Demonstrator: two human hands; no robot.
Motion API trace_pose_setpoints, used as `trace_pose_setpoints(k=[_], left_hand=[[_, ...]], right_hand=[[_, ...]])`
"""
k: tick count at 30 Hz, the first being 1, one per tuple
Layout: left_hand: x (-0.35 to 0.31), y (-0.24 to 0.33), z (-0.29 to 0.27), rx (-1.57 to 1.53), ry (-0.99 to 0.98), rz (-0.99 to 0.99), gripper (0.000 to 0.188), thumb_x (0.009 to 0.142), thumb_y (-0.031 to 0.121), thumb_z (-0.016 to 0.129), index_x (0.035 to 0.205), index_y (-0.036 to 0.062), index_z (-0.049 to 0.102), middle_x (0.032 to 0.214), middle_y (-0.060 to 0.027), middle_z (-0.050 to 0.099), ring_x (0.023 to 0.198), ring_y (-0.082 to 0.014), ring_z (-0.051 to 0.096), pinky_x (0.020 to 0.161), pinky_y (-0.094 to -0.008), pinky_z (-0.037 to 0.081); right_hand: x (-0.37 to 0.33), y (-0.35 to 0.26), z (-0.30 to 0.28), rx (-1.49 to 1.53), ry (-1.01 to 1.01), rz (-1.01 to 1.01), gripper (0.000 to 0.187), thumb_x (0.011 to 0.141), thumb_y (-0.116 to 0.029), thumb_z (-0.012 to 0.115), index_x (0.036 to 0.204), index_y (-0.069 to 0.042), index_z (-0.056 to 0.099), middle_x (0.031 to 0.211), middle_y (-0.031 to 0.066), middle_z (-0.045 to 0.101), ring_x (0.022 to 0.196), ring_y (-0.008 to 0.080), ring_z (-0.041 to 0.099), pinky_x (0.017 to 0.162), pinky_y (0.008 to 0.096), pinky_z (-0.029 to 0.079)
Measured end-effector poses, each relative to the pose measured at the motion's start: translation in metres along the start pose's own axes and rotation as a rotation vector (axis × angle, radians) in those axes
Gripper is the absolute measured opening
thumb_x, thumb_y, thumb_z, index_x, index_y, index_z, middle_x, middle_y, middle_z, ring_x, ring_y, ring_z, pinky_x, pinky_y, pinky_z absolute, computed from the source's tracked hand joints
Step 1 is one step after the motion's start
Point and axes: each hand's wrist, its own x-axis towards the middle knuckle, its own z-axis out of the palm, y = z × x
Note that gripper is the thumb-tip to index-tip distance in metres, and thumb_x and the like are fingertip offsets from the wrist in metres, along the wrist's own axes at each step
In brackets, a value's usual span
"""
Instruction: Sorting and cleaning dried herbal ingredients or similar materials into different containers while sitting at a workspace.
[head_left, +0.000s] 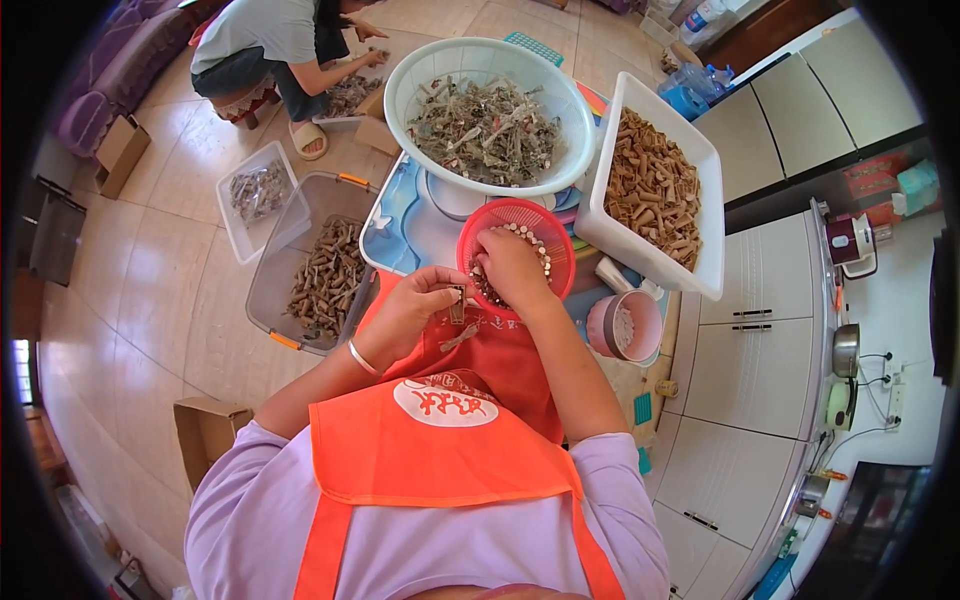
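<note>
My left hand point(412, 308) pinches a small brownish, see-through packet point(457, 306) between thumb and fingers, just left of a red plastic basket point(567, 262). My right hand point(508, 268) reaches down into that basket, among many small round pieces with pale ends point(528, 236). Its fingertips are hidden, so their grip cannot be made out. Below the left hand, a pale twisted wrapper-like bit point(461, 335) lies against my orange-red apron point(520, 390).
Behind the basket stands a pale green basin point(400, 112) heaped with small clear-wrapped pieces. A white tub point(711, 215) of brown rolls is at right, above a pink cup point(648, 322). Left, a grey bin point(275, 260) holds brown rolls. Another person point(280, 60) bends over a tray.
</note>
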Motion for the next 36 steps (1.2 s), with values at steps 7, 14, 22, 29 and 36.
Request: trace_pose_setpoints(k=[7, 14, 22, 29, 36], left_hand=[[0.000, 0.004, 0.008, 0.027, 0.022, -0.004, 0.021, 0.096, 0.003, 0.056, 0.117, -0.0012, 0.057, 0.106, -0.0077, 0.067, 0.088, -0.0126, 0.063, 0.082, -0.0265, 0.052], [0.003, -0.001, 0.018, 0.087, 0.001, 0.014, 0.021, 0.096, 0.004, 0.059, 0.117, -0.0013, 0.057, 0.107, -0.0064, 0.065, 0.093, -0.0118, 0.063, 0.084, -0.0252, 0.052], [-0.006, -0.001, 0.029, 0.070, -0.003, 0.011, 0.021, 0.096, 0.004, 0.059, 0.116, -0.0020, 0.057, 0.107, -0.0070, 0.066, 0.094, -0.0127, 0.064, 0.084, -0.0268, 0.053], [-0.009, 0.002, 0.032, 0.149, -0.031, 0.026, 0.021, 0.096, 0.003, 0.060, 0.115, -0.0035, 0.057, 0.106, -0.0073, 0.066, 0.093, -0.0125, 0.064, 0.083, -0.0262, 0.052], [-0.014, 0.002, 0.036, 0.385, -0.072, 0.095, 0.019, 0.095, 0.001, 0.059, 0.113, -0.0044, 0.058, 0.105, -0.0062, 0.065, 0.090, -0.0115, 0.063, 0.081, -0.0262, 0.053]], right_hand=[[-0.015, -0.022, -0.023, 0.391, 0.198, 0.118, 0.013, 0.080, 0.000, 0.067, 0.090, -0.001, 0.059, 0.086, 0.0149, 0.064, 0.079, 0.0316, 0.064, 0.071, 0.0402, 0.052], [-0.058, -0.046, -0.024, 0.482, 0.299, -0.022, 0.018, 0.081, 0.002, 0.073, 0.095, -0.003, 0.062, 0.089, 0.0052, 0.066, 0.080, 0.0159, 0.064, 0.073, 0.0283, 0.051], [-0.073, -0.051, -0.027, 0.612, 0.371, -0.022, 0.018, 0.078, 0.003, 0.072, 0.092, -0.005, 0.062, 0.086, 0.0086, 0.065, 0.083, 0.0260, 0.063, 0.073, 0.0350, 0.050], [-0.077, -0.053, -0.040, 0.531, 0.262, -0.015, 0.016, 0.079, 0.002, 0.072, 0.091, -0.004, 0.062, 0.087, 0.0071, 0.065, 0.082, 0.0219, 0.063, 0.072, 0.0321, 0.050], [-0.081, -0.049, -0.050, 0.905, -0.012, 0.208, 0.029, 0.081, 0.002, 0.073, 0.104, -0.006, 0.058, 0.093, 0.0008, 0.058, 0.086, 0.0118, 0.058, 0.078, 0.0259, 0.049]])
